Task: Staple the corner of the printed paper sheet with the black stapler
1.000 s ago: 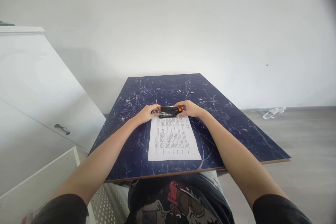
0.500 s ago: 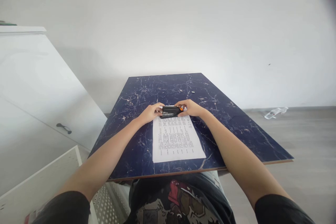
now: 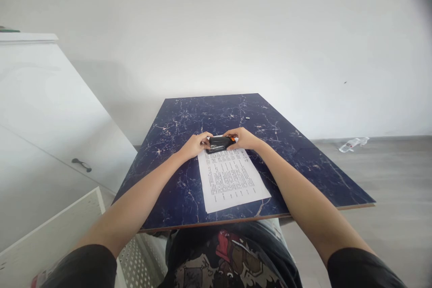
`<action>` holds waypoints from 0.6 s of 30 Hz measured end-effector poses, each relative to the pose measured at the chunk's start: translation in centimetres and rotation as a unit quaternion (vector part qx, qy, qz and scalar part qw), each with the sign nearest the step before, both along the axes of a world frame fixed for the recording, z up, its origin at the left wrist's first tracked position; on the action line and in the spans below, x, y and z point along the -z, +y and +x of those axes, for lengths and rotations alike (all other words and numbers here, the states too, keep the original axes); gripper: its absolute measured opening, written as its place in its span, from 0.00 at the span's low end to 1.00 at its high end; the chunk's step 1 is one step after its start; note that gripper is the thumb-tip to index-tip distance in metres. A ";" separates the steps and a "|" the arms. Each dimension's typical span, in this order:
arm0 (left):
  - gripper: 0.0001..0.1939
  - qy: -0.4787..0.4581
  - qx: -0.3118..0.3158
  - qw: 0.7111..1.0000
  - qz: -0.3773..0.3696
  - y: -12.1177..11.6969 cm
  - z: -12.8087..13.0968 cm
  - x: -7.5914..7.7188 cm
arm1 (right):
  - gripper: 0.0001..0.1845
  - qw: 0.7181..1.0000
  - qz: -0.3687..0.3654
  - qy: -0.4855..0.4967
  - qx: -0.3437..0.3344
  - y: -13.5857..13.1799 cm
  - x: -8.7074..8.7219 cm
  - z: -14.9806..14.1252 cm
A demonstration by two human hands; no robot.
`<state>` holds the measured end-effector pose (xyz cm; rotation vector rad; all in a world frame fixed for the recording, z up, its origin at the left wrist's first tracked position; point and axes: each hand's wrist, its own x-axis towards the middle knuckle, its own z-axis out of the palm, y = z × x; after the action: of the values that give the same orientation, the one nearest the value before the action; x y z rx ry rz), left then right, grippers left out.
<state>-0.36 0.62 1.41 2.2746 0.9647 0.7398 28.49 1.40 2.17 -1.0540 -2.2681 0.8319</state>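
A black stapler point(image 3: 218, 143) with an orange part at its right end lies across the far edge of a printed sheet of paper point(image 3: 233, 182). My left hand point(image 3: 195, 145) is closed on the stapler's left end, thumb in front and fingers behind. Around its right end, by the orange part, my right hand point(image 3: 246, 138) is closed too. The paper's far edge is hidden under the stapler and my fingers; its near part lies flat on the table.
The sheet rests on a dark blue marbled table point(image 3: 175, 121). A small silvery piece point(image 3: 247, 118) sits beyond my right hand. White drawers point(image 3: 50, 121) stand at the left, above a perforated white bin point(image 3: 135, 261). Clear plastic point(image 3: 353, 144) lies on the floor at right.
The paper has turned slightly, its near end swinging to the right. The stapler has tilted a little, and both hands stay on it.
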 end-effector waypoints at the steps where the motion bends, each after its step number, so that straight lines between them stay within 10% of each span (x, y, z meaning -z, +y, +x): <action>1: 0.16 -0.002 0.002 1.000 -0.001 0.0 0.0 0.0 | 0.29 1.000 0.002 -0.001 0.000 0.0 0.0 0.0; 18: 0.20 0.000 0.039 0.999 -0.015 0.5 -0.9 0.3 | 0.27 1.000 0.013 -0.023 -0.001 -0.3 -0.4 0.1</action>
<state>-1.31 1.07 1.10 2.2720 0.8751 0.6869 28.63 1.06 2.62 -1.0697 -2.3113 0.7850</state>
